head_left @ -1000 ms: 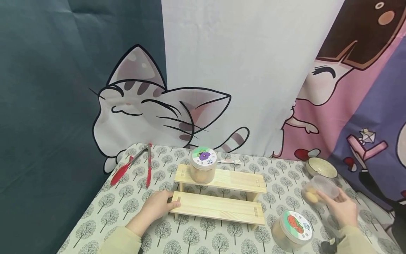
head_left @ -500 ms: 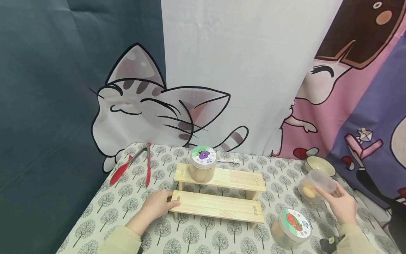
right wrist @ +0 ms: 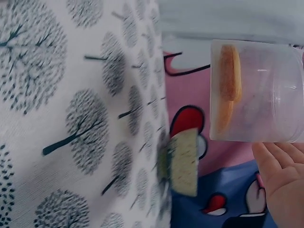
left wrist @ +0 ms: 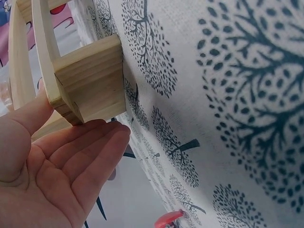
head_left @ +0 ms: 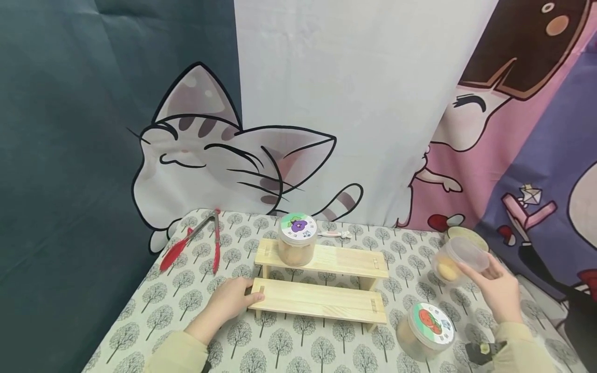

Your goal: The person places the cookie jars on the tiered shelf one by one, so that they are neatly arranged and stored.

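My right hand [head_left: 500, 288] holds a clear, lidless plastic jar [right wrist: 259, 95] above the cloth at the right. A few golden-brown pieces [right wrist: 231, 71], perhaps biscuits, lie at the jar's bottom. The jar is tilted, its open mouth towards the upper right in the head view. At the left end of a two-tier wooden shelf [head_left: 322, 300], my left hand [head_left: 231, 300] pinches the lower board, thumb on top and fingers below. A lidded jar with a purple label [head_left: 297, 241] stands on the upper tier. Another lidded jar, its label showing a red-orange fruit [head_left: 425, 331], stands right of the shelf.
Red-handled tongs [head_left: 193, 243] lie spread at the far left of the tree-patterned cloth [head_left: 186, 305]. Behind the shelf is a small white-handled utensil [head_left: 335, 234]. A pale bowl [head_left: 468, 236] stands at the back right, partly behind the held jar. A printed curtain [head_left: 298, 103] hangs behind.
My right hand has lifted the clear jar slightly and brought it a little left, so it now covers part of the bowl. My left hand keeps its hold on the shelf.
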Demonstrator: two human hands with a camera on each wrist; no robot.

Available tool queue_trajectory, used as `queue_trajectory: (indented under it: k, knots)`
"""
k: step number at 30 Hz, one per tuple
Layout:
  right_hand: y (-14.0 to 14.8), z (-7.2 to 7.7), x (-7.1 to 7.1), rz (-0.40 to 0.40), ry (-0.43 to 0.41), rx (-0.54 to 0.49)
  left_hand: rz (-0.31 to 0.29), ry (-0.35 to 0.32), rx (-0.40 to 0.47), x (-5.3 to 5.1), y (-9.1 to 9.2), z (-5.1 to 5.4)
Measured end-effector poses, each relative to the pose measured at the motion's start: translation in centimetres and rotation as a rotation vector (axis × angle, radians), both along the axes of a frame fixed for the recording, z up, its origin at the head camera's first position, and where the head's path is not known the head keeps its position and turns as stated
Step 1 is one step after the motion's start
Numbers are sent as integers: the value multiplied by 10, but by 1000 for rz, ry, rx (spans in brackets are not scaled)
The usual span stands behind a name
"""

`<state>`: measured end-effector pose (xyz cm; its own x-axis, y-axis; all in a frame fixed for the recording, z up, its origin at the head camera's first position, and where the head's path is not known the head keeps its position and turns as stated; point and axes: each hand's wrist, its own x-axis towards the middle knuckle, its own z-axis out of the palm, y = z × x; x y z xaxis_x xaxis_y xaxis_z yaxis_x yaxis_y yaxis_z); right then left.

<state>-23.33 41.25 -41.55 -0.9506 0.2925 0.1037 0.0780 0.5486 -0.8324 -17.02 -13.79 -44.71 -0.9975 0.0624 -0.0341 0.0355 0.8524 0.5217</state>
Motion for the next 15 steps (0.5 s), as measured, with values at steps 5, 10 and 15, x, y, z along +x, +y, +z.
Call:
queue_trajectory:
  k: [5,10,15]
  knots:
    - [-10,13,2,33,15,18,1,0,-3,0,0,0]
    - [-27,28,6,46,8,57,1,7,-5,0,-1,0]
    - [-43,38,10,87,39,41,0,8,-10,0,0,0]
